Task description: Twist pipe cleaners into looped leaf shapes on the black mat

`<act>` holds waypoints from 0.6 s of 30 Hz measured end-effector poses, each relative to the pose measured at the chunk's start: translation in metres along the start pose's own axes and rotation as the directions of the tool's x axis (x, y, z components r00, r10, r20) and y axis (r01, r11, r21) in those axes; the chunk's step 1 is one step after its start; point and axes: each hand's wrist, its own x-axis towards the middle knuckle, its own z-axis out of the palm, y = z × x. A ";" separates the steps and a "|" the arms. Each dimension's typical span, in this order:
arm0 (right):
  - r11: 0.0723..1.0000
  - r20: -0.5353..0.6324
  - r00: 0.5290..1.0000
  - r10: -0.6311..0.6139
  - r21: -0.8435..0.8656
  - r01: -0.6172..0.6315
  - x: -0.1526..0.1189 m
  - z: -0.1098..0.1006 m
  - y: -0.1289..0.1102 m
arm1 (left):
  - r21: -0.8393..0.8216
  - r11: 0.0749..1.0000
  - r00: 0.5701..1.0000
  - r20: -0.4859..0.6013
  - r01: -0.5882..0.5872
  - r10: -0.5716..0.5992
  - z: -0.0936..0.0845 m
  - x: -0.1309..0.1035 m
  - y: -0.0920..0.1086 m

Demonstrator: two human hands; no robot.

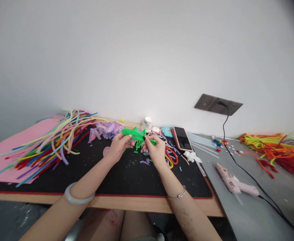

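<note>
Both hands hold a green pipe-cleaner piece up over the black mat. My left hand is closed on its left end, thumb and fingers pinching the flat looped part. On the right side, my right hand pinches the same piece where its narrower stems come together. Several short green ends stick out between the hands. Below and behind them lie purple pipe-cleaner scraps, partly hidden by the fingers. Just right of my right hand are red and yellow bent pipe cleaners.
Many colored pipe cleaners spread over pink sheets at left. Purple curled pieces, a white cup and a phone stand along the back. At right lie a pink glue gun with its black cord and orange pipe cleaners.
</note>
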 end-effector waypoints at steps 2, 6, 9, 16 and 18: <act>1.000 0.011 1.000 -0.004 -0.017 0.004 -0.001 0.000 0.000 | -0.019 1.000 1.000 -0.002 -0.006 0.006 0.000 0.000 0.000; 0.997 0.039 0.999 -0.032 -0.070 0.034 -0.002 0.000 0.000 | -0.035 0.998 0.998 0.006 -0.056 0.056 -0.001 0.000 0.000; 0.996 0.051 0.998 -0.033 -0.080 0.037 0.000 -0.002 -0.002 | 0.121 0.983 0.991 0.025 -0.136 0.134 -0.003 0.000 0.004; 0.989 0.074 0.996 -0.059 -0.132 0.068 0.011 -0.017 -0.009 | 0.648 0.651 0.911 0.189 -0.396 0.366 -0.016 0.007 0.009; 0.982 0.101 0.993 -0.068 -0.169 0.085 0.013 -0.021 -0.008 | 0.700 0.563 0.890 0.255 -0.440 0.379 -0.021 0.010 0.008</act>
